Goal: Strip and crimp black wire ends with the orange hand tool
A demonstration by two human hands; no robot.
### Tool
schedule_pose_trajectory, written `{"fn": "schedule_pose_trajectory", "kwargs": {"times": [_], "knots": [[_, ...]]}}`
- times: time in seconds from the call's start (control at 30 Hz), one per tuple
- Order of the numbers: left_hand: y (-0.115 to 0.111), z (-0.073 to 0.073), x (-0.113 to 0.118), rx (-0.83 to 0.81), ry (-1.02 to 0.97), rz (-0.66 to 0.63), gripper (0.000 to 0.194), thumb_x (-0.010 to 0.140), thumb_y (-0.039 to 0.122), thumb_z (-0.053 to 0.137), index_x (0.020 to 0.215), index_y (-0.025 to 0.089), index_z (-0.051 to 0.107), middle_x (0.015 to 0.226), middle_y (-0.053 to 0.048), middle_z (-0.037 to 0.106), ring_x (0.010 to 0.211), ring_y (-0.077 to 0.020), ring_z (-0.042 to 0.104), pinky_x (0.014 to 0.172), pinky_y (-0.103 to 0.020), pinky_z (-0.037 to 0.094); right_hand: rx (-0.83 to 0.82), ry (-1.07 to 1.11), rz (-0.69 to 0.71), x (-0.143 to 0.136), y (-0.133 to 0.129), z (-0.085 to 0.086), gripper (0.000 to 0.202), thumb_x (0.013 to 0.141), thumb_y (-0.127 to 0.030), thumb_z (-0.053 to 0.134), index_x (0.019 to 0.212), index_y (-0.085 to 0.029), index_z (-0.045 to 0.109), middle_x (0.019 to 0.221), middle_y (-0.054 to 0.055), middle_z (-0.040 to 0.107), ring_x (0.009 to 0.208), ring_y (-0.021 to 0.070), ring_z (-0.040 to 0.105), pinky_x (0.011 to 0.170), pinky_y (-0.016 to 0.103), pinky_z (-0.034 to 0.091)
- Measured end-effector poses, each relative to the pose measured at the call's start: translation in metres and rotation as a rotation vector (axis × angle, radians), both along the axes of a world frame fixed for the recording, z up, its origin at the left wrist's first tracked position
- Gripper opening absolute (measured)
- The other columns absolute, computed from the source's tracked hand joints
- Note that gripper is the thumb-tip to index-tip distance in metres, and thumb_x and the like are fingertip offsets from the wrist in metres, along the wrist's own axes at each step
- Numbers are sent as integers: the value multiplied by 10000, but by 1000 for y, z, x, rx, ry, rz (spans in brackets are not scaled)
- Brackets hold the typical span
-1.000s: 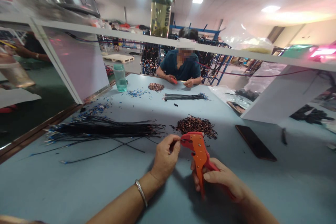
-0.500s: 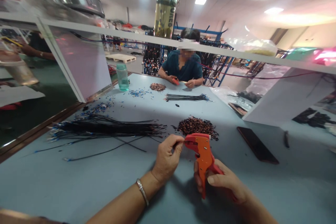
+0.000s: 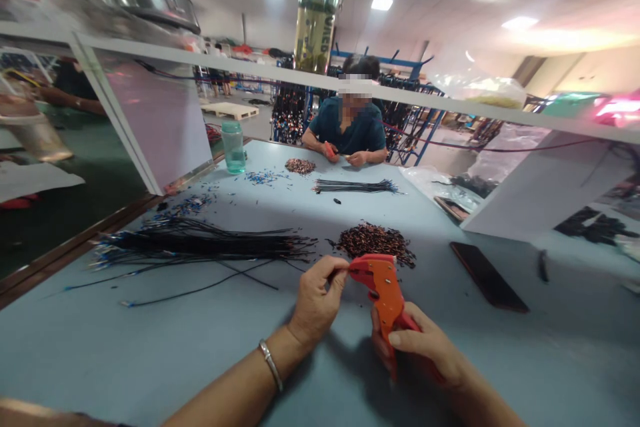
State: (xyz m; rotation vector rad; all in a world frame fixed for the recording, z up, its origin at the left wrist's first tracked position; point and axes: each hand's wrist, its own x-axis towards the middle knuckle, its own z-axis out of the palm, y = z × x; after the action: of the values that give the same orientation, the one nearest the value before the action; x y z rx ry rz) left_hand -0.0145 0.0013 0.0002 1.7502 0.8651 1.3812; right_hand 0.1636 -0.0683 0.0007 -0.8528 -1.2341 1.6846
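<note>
In my right hand (image 3: 417,340) is an orange and red wire stripper (image 3: 386,290), fingers wrapped round its handles and its jaws facing left. My left hand (image 3: 320,293) is closed in a pinch right at those jaws, on what looks like the end of a thin black wire (image 3: 296,265); most of it is hidden by the fingers. Just behind the tool lies a heap of small black and copper-coloured pieces (image 3: 375,243). Left of my left hand, a bundle of black wires (image 3: 200,243) with blue ends is spread on the table (image 3: 200,360).
A dark phone (image 3: 487,277) lies at right. Blue bits (image 3: 193,203), a green bottle (image 3: 233,147) and a smaller wire bundle (image 3: 355,185) are farther back. Across the table a co-worker (image 3: 345,123) holds a red tool (image 3: 330,150). A shelf rail (image 3: 400,93) crosses above.
My right hand has squeezed the stripper's handles closer together, and the tool has shifted slightly left. My left hand stays nearly in place. The co-worker's red tool has tilted more upright.
</note>
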Motion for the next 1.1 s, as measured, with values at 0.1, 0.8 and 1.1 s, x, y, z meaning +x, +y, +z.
{"fn": "schedule_pose_trajectory", "kwargs": {"times": [0.1,0.8,1.1], "knots": [[-2,1,0,-52,0,8,151,867,239,522,789,157,622,683,12,563,638,-113,481,612,-197,382,5,-15,5,-1,0,-2,332,709,-418,724,697,-114,592,571,15,547,472,116,515,427,220,450],[-1,0,0,-191,41,28,194,825,285,507,740,148,615,584,41,467,539,-96,390,525,-194,322,-61,-38,-111,-8,-2,-14,355,712,-434,720,665,-154,509,466,-44,475,351,79,437,324,176,352],[5,-5,2,-239,15,32,190,797,308,522,713,164,612,557,46,466,530,-103,414,526,-201,335,-152,-62,-222,-15,-4,-16,372,684,-442,730,654,-169,480,419,-89,414,290,40,335,291,150,253]]}}
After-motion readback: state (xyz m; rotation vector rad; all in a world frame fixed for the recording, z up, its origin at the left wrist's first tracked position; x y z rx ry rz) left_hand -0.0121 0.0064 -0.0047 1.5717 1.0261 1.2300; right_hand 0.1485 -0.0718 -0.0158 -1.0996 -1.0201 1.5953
